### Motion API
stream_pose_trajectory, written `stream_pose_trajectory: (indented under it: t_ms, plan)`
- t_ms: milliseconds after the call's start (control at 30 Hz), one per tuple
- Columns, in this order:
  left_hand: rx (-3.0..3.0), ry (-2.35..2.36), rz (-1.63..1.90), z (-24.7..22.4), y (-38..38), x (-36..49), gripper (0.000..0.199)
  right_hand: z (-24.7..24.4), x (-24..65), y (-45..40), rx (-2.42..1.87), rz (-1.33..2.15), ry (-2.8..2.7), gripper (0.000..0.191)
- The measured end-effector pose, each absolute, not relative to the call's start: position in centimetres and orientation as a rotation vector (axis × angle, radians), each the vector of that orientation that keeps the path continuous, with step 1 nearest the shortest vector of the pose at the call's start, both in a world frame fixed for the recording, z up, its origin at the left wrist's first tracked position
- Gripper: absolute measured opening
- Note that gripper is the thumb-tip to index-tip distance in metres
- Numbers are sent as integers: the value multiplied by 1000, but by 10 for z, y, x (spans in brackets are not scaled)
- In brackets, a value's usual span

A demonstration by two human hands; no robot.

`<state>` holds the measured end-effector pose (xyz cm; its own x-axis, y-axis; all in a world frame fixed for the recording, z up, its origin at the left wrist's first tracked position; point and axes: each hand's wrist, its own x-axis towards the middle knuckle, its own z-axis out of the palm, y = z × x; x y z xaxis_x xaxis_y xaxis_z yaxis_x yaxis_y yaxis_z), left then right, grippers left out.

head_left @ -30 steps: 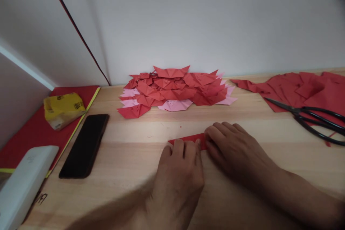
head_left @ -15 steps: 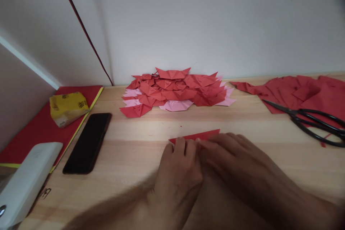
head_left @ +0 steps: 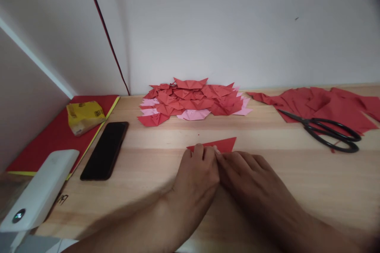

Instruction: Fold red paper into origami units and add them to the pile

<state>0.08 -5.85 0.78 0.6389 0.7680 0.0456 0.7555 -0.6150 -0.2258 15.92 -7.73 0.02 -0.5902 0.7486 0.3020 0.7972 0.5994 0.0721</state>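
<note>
A small folded piece of red paper [head_left: 224, 144] lies on the wooden table, its pointed corner up to the right. My left hand [head_left: 197, 178] rests on its left part with curled fingers, gripping the near edge. Touching it, my right hand [head_left: 252, 178] presses on the paper's near right side, fingers bent. The lower part of the paper is hidden under both hands. Beyond them, against the wall, sits a pile of folded red and pink paper pieces [head_left: 192, 104].
Black-handled scissors [head_left: 329, 131] lie at the right by crumpled red material [head_left: 326, 104]. At the left are a black phone [head_left: 105, 151], a white power bank [head_left: 41, 189], a yellow wrapped item [head_left: 86, 116] and a red sheet with yellow edge [head_left: 38, 146].
My right hand has shifted down and left off the paper's upper right corner, so more of the red paper shows. The view has turned slightly.
</note>
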Motion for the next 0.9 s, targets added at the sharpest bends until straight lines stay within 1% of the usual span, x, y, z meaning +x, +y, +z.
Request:
stream_pose_trajectory:
  t_ms: [200,433,533,700,800,900]
  plan:
    - [-2626,-1170,74,4,-59,-4,30,-4,158,-82,-1288,-329,-2549,34]
    - [-2637,-1133,83,9,-62,-12,38,-1,156,-83,-1385,-281,-2559,27]
    - [-2667,-1086,97,9,-60,-12,34,3,163,-82,-1472,-320,-2567,25]
    - [-2709,-955,89,9,-54,-7,20,2,190,-82,-1593,-444,-2578,26]
    - [-2697,-901,62,8,-53,-5,16,1,198,-88,-1496,-536,-2506,30]
    - [-2666,-878,-24,3,-54,-5,19,2,187,-93,-1323,-567,-2488,39]
